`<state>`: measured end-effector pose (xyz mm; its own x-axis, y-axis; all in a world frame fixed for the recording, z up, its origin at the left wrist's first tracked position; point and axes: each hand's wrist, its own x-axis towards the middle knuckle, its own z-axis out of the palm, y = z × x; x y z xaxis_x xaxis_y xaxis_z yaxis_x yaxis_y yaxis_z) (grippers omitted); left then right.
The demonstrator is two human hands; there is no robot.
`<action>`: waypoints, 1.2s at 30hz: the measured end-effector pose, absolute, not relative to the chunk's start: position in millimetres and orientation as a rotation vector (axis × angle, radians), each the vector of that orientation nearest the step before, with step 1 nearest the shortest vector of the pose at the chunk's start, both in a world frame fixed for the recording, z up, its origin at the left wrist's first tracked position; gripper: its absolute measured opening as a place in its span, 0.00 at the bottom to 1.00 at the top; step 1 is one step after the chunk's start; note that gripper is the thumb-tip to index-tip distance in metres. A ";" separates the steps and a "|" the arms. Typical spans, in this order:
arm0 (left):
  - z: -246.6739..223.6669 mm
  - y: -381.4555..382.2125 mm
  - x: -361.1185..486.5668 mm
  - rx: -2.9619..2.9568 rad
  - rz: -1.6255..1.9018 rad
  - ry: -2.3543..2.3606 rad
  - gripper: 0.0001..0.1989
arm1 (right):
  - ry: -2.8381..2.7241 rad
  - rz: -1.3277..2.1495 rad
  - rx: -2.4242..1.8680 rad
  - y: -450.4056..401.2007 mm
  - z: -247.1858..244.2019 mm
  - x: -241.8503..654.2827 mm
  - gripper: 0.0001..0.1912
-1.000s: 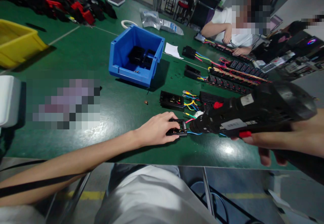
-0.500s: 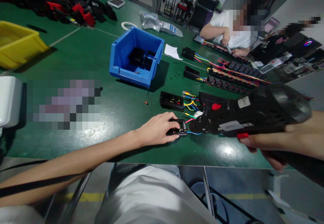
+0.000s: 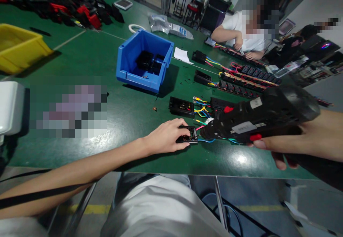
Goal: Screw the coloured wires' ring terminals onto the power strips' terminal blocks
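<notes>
Power drill [image 3: 257,117], rear shifted leftward, left fingers [image 3: 183,132] unmoved on housing [image 3: 194,135]

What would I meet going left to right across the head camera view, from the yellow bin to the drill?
Yellow bin → blue bin → black housing held by the left hand → black drill held by the right hand.

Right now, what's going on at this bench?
The left hand steadies a small black housing on the green table. The right hand grips a black power tool aimed at that housing; whether they touch is unclear. A second housing lies just beyond, and a blue bin holding black parts stands farther back.
</notes>
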<state>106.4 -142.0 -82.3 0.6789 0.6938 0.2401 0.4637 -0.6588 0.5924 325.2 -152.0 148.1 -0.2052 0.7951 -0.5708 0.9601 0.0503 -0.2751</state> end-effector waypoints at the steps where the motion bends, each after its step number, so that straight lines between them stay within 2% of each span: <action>1: -82.4 -142.0 106.4 2.398 0.626 0.892 0.12 | 1.985 -0.949 1.810 -152.7 152.5 320.8 0.17; 4: -82.8 -142.2 106.4 2.397 0.629 0.893 0.12 | 1.819 -1.032 1.846 -149.5 161.8 310.9 0.18; 18: -83.0 -143.4 106.9 2.406 0.641 0.892 0.12 | 2.040 -0.990 1.633 -126.5 146.9 343.3 0.25; 26: -83.8 -143.4 107.1 2.410 0.651 0.896 0.12 | 2.147 -0.949 1.679 -133.3 154.4 338.6 0.22; 32: -82.8 -143.6 107.3 2.415 0.646 0.894 0.13 | 2.062 -1.055 1.667 -131.1 152.6 337.1 0.31; 36: -82.3 -143.5 106.9 2.411 0.641 0.892 0.13 | 1.937 -1.034 1.608 -127.1 151.2 340.8 0.25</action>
<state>106.9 -143.5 -82.3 0.6766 0.6909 0.2549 0.4625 -0.6680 0.5830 340.8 -127.1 151.2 -0.2457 0.6495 -0.7196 0.9593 0.0563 -0.2767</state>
